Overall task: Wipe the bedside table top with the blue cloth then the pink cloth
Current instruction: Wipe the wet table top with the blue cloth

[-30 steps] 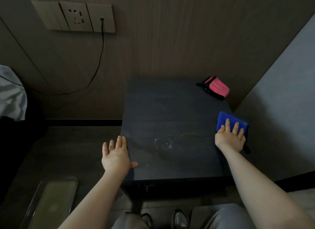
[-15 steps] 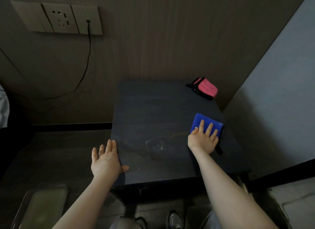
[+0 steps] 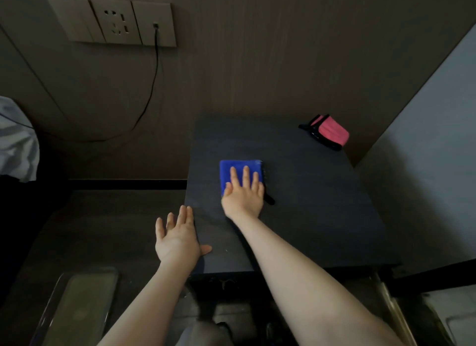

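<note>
- Right hand pressed flat, fingers straight, on blue cloth on the surface.
- Left hand released, spread at surface's left edge.
- Pink cloth lay at far right corner.

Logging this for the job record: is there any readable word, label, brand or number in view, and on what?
None can be read.
Wall socket panel: no print visible.
Blue cloth: no visible label.
Pink cloth: none visible on its black edging.
Bedside table: plain.

Pink cloth at far right corner
</note>
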